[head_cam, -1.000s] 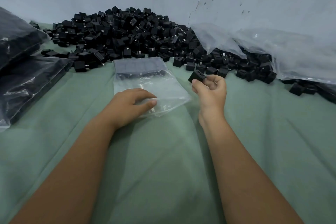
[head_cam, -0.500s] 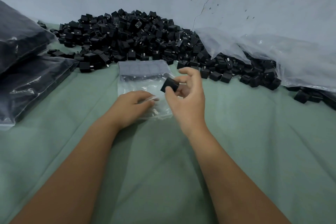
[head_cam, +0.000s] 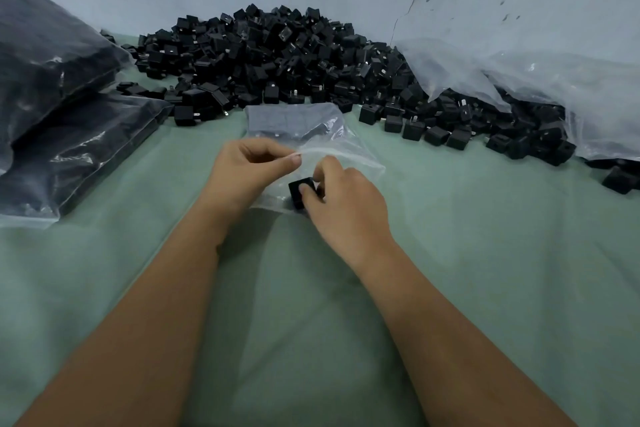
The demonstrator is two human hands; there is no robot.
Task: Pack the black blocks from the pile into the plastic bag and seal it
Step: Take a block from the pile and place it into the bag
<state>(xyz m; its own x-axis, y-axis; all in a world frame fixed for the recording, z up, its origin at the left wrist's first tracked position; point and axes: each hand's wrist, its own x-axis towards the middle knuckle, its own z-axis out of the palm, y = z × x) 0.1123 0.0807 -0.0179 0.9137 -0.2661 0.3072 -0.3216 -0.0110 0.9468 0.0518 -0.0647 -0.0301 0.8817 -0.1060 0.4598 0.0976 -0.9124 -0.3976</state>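
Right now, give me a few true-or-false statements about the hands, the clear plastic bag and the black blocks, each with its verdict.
1. The right hand holds a small black block at the mouth of the clear plastic bag. True.
2. The left hand lies flat on the green cloth. False: it pinches the bag's edge.
3. The pile of black blocks sits beyond the bag. True.
4. The filled dark bags lie on the right. False: on the left.

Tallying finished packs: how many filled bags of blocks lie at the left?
2: one filled bag lies on top at the far left, the second under it and nearer. Both run past the frame edge, so more may be hidden.
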